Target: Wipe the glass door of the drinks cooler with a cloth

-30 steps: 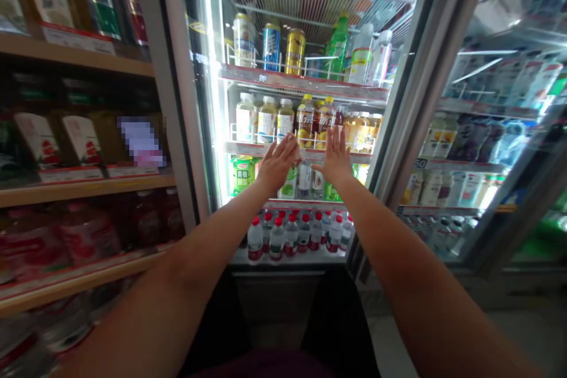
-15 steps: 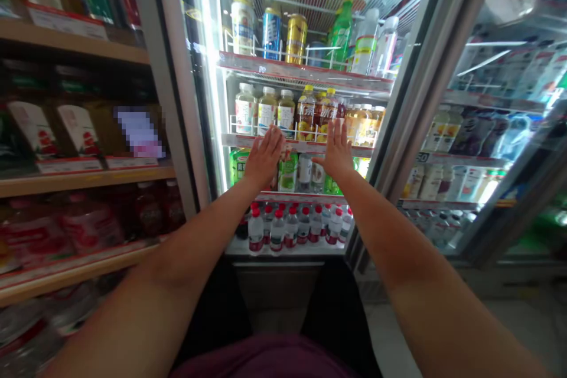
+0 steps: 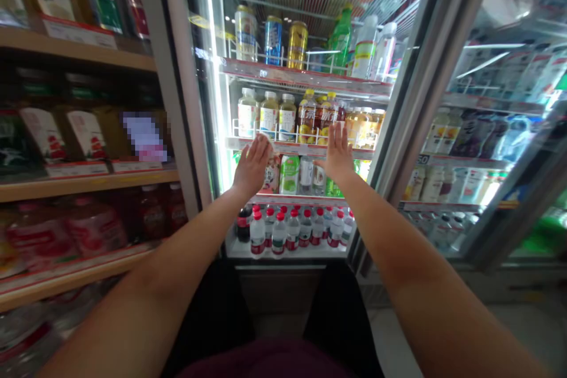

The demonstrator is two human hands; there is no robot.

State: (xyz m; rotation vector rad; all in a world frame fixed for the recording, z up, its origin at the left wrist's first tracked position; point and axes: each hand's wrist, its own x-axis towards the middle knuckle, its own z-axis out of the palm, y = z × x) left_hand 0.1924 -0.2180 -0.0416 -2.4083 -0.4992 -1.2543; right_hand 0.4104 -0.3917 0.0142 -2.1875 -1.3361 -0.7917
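Shop shelving lines the left of the head view, wooden boards carrying blurred packets and red-labelled bottles, while an open drinks cooler fills the middle and its glass door swings out to the right. Inside the cooler, cans in white, blue and gold stand on the top wire shelf beside a green bottle. One shelf down, pale tea bottles stand beside amber ones. Both arms reach straight forward to the front rail of that shelf. The left hand is spread flat, fingers together and pointing up, holding nothing; its fingertips lie at the rail, and it partly covers a pinkish bottle on the shelf below. The right hand is likewise open and empty, fingers up against the rail in front of the amber bottles. Between the two hands stands a green-and-white bottle. Water bottles with red caps crowd the bottom shelf, with one dark bottle at their left.
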